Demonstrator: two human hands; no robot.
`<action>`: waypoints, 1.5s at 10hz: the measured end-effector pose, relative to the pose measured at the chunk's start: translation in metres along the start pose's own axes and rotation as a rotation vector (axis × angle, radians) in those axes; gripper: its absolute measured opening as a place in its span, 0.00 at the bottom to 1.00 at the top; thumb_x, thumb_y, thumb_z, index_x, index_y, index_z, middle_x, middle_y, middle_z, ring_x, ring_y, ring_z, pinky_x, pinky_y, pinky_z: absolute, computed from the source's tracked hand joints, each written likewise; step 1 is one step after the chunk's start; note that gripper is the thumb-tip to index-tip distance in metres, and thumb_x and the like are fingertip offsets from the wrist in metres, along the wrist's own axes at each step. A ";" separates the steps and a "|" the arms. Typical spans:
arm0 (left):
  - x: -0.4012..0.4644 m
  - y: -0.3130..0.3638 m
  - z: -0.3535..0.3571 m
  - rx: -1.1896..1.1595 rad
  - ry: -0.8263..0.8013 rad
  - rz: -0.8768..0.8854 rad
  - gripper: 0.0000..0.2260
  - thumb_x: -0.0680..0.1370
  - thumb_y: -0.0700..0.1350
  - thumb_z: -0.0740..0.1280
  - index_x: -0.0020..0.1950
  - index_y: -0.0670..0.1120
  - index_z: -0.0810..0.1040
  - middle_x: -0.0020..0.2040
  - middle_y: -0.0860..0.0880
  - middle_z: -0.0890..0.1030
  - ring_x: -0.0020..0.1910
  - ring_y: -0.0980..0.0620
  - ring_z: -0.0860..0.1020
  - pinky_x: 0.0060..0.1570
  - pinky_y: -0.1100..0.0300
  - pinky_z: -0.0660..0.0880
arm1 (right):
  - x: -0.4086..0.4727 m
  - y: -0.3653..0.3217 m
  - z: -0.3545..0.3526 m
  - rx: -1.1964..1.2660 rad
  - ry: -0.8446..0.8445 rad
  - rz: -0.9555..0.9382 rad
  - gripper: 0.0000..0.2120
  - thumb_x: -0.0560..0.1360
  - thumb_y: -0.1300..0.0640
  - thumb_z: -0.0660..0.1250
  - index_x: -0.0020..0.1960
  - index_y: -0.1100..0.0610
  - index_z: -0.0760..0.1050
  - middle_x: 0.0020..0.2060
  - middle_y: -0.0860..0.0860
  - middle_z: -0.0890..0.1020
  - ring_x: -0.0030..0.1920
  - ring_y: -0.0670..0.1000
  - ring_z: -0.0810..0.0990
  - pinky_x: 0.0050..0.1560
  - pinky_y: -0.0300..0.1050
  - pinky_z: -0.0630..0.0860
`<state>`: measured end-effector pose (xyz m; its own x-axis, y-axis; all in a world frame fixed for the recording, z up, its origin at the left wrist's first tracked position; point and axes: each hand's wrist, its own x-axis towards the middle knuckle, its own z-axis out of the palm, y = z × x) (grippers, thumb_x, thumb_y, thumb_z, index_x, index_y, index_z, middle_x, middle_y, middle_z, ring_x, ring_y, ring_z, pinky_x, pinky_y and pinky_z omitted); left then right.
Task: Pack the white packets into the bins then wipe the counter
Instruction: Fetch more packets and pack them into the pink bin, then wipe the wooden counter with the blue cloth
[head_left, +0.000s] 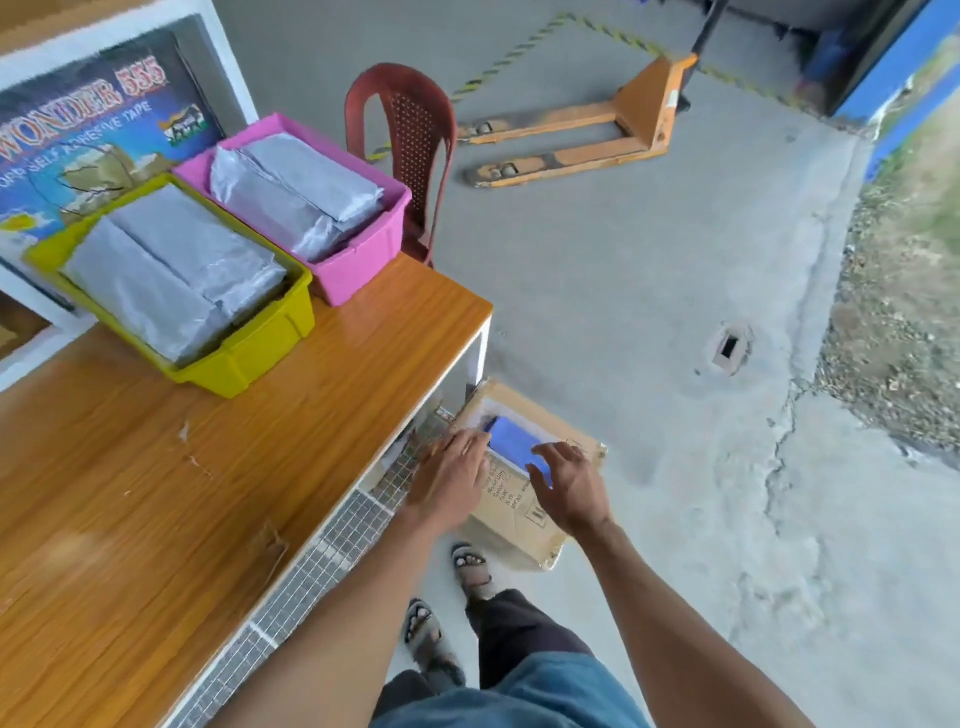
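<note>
yellow bin (244, 358): on the wooden surface (130, 493), filled with grey-white packets (171, 270).
pink bin (358, 260): just behind the yellow one, also holding packets.
left hand (449, 480): fingers straight, reaching down to the cardboard box (519, 514) on the floor, holding nothing.
blue cloth (514, 441): lying in the box's opening, between both hands.
right hand (571, 486): fingers spread over the cloth, gripping nothing.

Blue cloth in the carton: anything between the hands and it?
Nothing visible. The blue cloth lies exposed in the open top of the cardboard carton on the floor beside the counter. The left hand and right hand hover directly over it, fingers spread, with no flap covering it.
</note>
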<state>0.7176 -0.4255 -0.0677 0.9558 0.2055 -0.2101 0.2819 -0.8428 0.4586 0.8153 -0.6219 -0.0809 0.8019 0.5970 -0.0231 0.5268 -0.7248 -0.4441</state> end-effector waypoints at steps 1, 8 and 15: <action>0.002 0.011 0.006 0.005 -0.045 0.011 0.22 0.87 0.47 0.58 0.82 0.49 0.64 0.78 0.49 0.70 0.75 0.50 0.70 0.74 0.49 0.69 | -0.015 0.009 -0.003 0.026 -0.004 0.122 0.12 0.79 0.58 0.73 0.61 0.59 0.81 0.53 0.58 0.85 0.48 0.64 0.84 0.37 0.57 0.82; 0.178 0.000 0.184 0.097 -0.300 0.040 0.15 0.85 0.52 0.65 0.66 0.44 0.79 0.61 0.46 0.80 0.64 0.44 0.76 0.58 0.44 0.77 | 0.072 0.151 0.146 0.201 -0.323 0.760 0.13 0.87 0.61 0.55 0.65 0.67 0.73 0.60 0.63 0.79 0.61 0.63 0.78 0.48 0.43 0.65; 0.184 0.001 0.184 -0.010 -0.243 0.062 0.12 0.81 0.51 0.73 0.62 0.49 0.79 0.54 0.49 0.82 0.56 0.45 0.80 0.46 0.50 0.76 | 0.081 0.134 0.134 0.812 -0.099 0.859 0.12 0.79 0.63 0.66 0.54 0.51 0.84 0.42 0.48 0.87 0.41 0.48 0.84 0.40 0.39 0.78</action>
<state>0.8780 -0.4797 -0.2645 0.9237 0.0274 -0.3822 0.2257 -0.8450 0.4848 0.9133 -0.6243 -0.2624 0.7610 0.0712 -0.6448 -0.5355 -0.4919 -0.6864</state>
